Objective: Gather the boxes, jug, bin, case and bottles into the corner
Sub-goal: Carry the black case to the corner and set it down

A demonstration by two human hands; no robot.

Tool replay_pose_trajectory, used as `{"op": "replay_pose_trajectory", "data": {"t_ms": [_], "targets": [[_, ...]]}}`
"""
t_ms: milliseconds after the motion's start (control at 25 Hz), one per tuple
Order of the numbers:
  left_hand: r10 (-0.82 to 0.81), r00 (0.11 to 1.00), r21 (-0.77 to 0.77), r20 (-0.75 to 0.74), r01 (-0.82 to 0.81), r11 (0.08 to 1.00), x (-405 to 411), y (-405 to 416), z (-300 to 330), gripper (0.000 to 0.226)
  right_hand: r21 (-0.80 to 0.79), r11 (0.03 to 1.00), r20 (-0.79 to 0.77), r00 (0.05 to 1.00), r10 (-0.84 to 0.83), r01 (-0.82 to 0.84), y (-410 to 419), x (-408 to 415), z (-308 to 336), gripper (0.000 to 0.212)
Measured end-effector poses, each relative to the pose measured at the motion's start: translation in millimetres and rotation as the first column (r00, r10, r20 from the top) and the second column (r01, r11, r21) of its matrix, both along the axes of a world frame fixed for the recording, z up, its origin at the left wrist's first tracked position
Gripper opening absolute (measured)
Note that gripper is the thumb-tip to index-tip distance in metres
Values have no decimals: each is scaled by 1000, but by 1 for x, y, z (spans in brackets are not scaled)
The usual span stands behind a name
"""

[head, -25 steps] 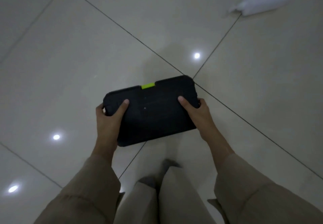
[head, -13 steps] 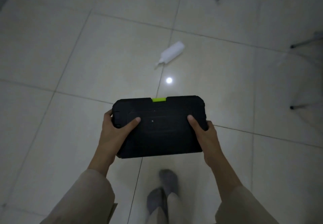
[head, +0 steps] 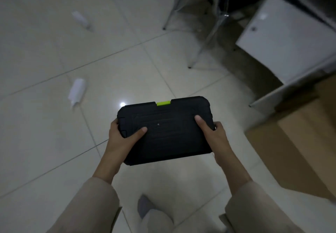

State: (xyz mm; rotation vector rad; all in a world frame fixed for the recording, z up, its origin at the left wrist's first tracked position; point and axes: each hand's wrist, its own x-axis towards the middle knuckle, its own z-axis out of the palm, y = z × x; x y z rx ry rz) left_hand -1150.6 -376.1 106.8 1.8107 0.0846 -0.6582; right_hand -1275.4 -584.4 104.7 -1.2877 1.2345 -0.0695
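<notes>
I carry a flat black case (head: 169,129) with a green latch on its far edge, level above the tiled floor. My left hand (head: 123,138) grips its left end, thumb on top. My right hand (head: 212,134) grips its right end the same way. A white bottle (head: 77,91) lies on its side on the floor to the left. A second white bottle (head: 80,19) lies farther off at the upper left. A brown cardboard box (head: 294,141) stands on the floor at the right.
A white cabinet (head: 283,38) on a metal frame stands at the upper right. Thin metal legs (head: 205,38) of furniture reach the floor at the top centre, with dark shadow behind. My sock-clad foot (head: 145,207) shows at the bottom.
My view has swung right while both hands keep the case. The bottles have slid toward the left of the view, and the cabinet, metal legs and cardboard box have come into sight.
</notes>
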Motion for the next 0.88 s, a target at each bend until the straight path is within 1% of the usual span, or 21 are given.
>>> {"op": "replay_pose_trajectory", "data": {"t_ms": [80,200,320,440,560,640,760,880], "targets": [[-124,992,-9,-1,124,992,-37,-49,8,78,2,993,5,993,-114,114,-34,-63,8,66],[-262,965,1,16,262,965,-107,-112,16,76,-6,968,30,967,-252,252,-72,-160,16,55],[-387,922,-1,16,388,922,-199,-167,20,76,4,917,41,916,-399,399,-100,-272,22,62],[-527,850,14,2,527,850,-304,-211,26,73,16,844,26,843,-537,537,-114,-395,31,69],[-621,783,2,-32,622,783,-402,-244,33,67,32,780,-6,780,-625,625,-118,-506,42,70],[-684,728,-11,-45,685,729,-466,-266,36,70,30,721,-12,722,-692,692,-118,-576,50,70],[-769,638,-30,-35,768,639,-542,-296,41,74,4,621,-7,621,-784,784,-119,-657,54,68],[-823,567,-30,-27,823,568,-595,-323,38,69,20,514,3,515,-857,857,-118,-712,49,69]]}}
